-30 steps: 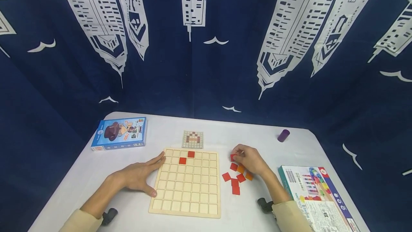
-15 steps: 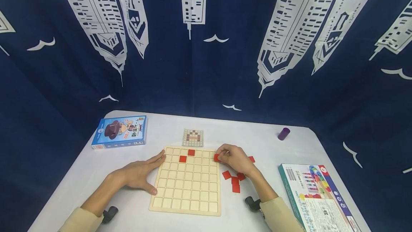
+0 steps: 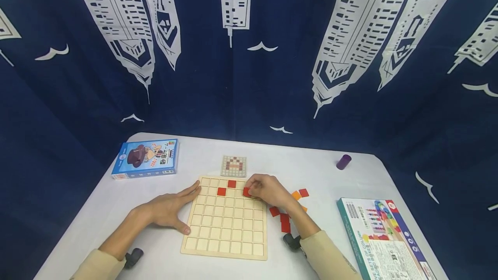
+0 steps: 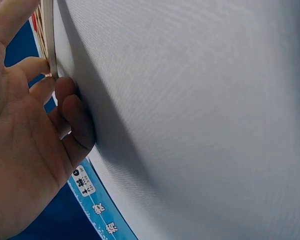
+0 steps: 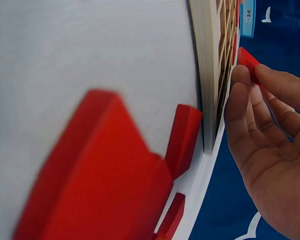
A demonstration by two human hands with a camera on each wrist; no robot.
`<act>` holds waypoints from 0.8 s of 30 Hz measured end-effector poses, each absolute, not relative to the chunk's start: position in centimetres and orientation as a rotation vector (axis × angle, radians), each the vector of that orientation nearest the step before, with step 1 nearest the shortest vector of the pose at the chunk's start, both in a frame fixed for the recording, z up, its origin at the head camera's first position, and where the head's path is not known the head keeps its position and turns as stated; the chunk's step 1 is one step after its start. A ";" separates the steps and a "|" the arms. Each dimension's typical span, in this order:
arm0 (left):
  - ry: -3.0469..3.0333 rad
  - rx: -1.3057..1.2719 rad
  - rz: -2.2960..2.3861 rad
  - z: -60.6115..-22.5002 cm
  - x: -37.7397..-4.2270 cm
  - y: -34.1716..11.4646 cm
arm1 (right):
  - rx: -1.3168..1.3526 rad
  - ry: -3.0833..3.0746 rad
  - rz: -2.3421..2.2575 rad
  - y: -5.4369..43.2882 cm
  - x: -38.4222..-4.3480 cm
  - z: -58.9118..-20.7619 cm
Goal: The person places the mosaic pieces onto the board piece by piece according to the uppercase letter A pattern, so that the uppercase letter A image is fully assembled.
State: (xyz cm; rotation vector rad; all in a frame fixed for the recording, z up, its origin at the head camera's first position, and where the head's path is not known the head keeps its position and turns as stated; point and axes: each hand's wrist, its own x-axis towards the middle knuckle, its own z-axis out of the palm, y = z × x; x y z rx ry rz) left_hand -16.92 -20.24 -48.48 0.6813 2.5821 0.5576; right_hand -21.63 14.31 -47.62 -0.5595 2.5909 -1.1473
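Observation:
A wooden grid board (image 3: 225, 228) lies on the white table, with one red tile (image 3: 231, 184) in its top row and another red tile (image 3: 221, 192) in the row below. My right hand (image 3: 268, 190) pinches a red square tile (image 5: 247, 62) between thumb and fingers over the board's upper right part. Along the board's left edge rests my left hand (image 3: 167, 211), thumb and fingers spread against the rim; some of its curled fingertips (image 4: 80, 117) show in the left wrist view. Just beyond the board lies a small pattern card (image 3: 234, 166).
Loose red tiles (image 3: 285, 224) and orange tiles (image 3: 296, 195) lie right of the board, partly behind my right forearm. A blue game box (image 3: 145, 159) is at the back left, a flat boxed set (image 3: 385, 237) at the right, and a purple cylinder (image 3: 343, 162) at the back right.
My right hand has carried the red tile leftward from the loose pile to over the board. The left hand has stayed at the board's edge.

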 end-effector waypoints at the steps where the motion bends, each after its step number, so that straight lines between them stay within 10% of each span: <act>1: 2.581 0.678 0.558 -48.5 -16.9 -20.2 | -0.567 2.588 -1.137 14.2 -21.7 -47.6; 24: 2.577 0.682 0.557 -48.4 -16.9 -20.2 | -0.638 2.565 -0.975 12.2 -22.7 -47.1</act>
